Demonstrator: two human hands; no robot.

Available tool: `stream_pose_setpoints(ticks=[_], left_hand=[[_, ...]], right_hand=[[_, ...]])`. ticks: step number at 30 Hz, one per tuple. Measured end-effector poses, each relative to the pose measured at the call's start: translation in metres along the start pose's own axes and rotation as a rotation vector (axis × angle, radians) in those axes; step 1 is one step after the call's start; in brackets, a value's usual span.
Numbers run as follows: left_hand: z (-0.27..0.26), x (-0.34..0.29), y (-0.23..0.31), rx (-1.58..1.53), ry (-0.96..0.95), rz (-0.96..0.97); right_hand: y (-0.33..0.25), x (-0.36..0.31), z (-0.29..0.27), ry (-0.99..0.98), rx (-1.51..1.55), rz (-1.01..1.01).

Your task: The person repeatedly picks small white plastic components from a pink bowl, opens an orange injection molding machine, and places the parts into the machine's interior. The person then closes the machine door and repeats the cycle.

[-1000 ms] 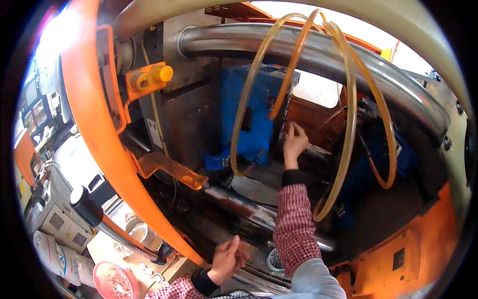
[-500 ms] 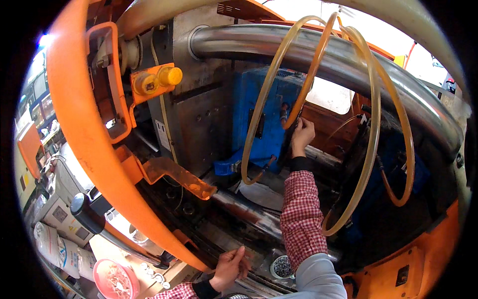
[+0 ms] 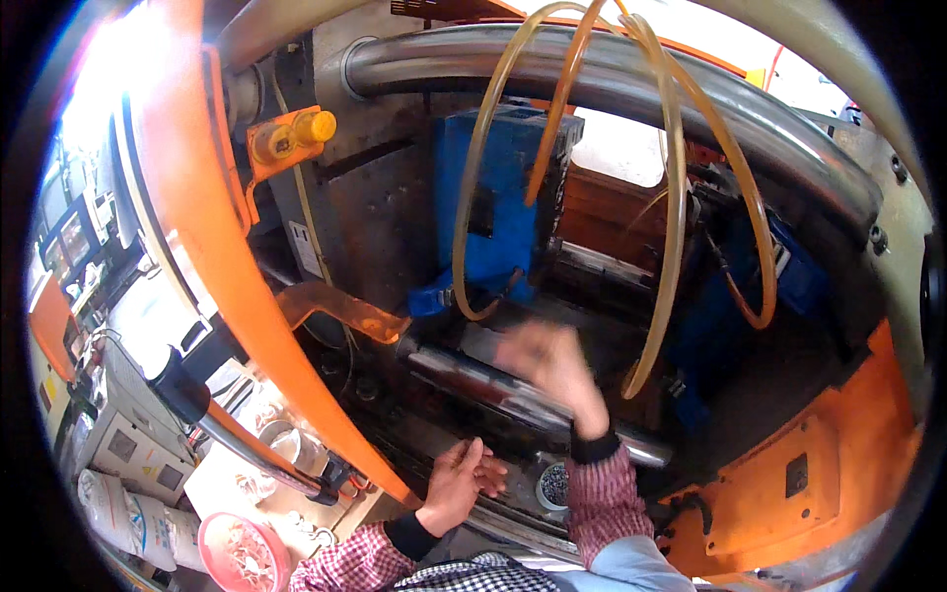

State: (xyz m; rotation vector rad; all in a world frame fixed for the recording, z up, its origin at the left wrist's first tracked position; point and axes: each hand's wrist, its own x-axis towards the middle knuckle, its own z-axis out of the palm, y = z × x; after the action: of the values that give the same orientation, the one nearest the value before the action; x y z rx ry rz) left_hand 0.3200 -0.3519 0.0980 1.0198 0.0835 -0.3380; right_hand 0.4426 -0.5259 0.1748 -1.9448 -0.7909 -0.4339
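Observation:
My right hand [image 3: 552, 365] is over the lower steel bar [image 3: 513, 395] inside the machine, smeared by motion, so I cannot tell whether it holds anything. My left hand [image 3: 459, 485] rests low at the machine's near edge, fingers loosely bent and slightly apart, with nothing visible in them. Between the left hand and my right forearm stands a small round cup [image 3: 555, 485] of dark, speckled bits. Beyond the right hand is a blue mould block [image 3: 483, 197]. Amber hoses [image 3: 674, 227] loop down in front of it, and another blue part [image 3: 794, 271] sits in shadow at right.
A thick polished bar [image 3: 612, 79] crosses above. An orange frame [image 3: 237, 296] runs down the left, with a bent orange bracket [image 3: 345, 311] jutting inward. An orange panel [image 3: 779, 474] is at lower right. Outside, a pink basin [image 3: 212, 548] holds pale scraps beside white sacks [image 3: 123, 518].
My right hand has drawn back from beside the blue block, down and toward me over the lower bar. My left hand stays low near the edge. The view has shifted somewhat.

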Motion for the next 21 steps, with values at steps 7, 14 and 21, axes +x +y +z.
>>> stream_pose_setpoints(ticks=[7, 14, 21], left_hand=[[0.006, -0.006, 0.008, 0.046, -0.072, -0.051], [0.007, -0.007, 0.017, -0.005, -0.071, -0.008], [0.002, -0.03, 0.014, 0.203, -0.068, -0.074]], right_hand=[[-0.056, -0.075, 0.03, -0.228, 0.113, 0.192], [-0.037, -0.068, 0.038, 0.136, -0.008, 0.067], [0.067, 0.083, -0.013, 0.997, -0.276, -0.02]])
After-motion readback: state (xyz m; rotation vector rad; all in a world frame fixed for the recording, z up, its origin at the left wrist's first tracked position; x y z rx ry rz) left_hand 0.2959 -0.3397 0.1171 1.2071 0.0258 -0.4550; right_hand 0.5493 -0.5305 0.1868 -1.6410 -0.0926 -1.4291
